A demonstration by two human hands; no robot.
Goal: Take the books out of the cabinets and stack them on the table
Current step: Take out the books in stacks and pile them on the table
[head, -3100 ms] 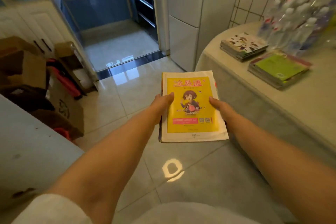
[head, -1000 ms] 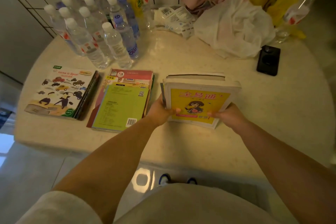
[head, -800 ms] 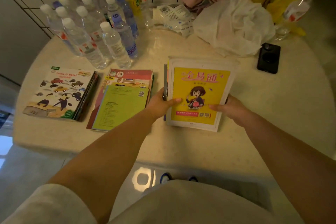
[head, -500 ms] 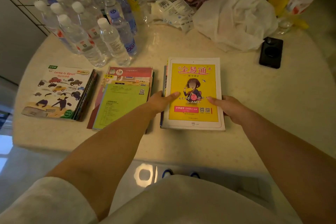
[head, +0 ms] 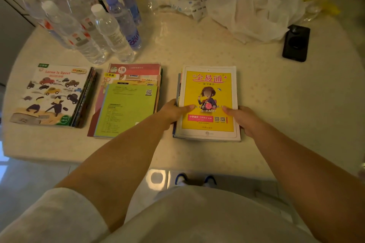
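Currently the yellow book (head: 208,102) tops a small stack lying flat on the surface (head: 276,104), just right of the green-covered stack (head: 126,108). Left hand (head: 173,111) and right hand (head: 244,118) grip its side edges, thumbs on the cover; remaining fingers are hidden underneath.

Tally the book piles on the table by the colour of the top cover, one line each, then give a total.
White cover with cars: 1 pile
Green cover: 1 pile
Yellow cover: 1 pile, gripped at its sides by the left hand and right hand
Total: 3 piles on the table
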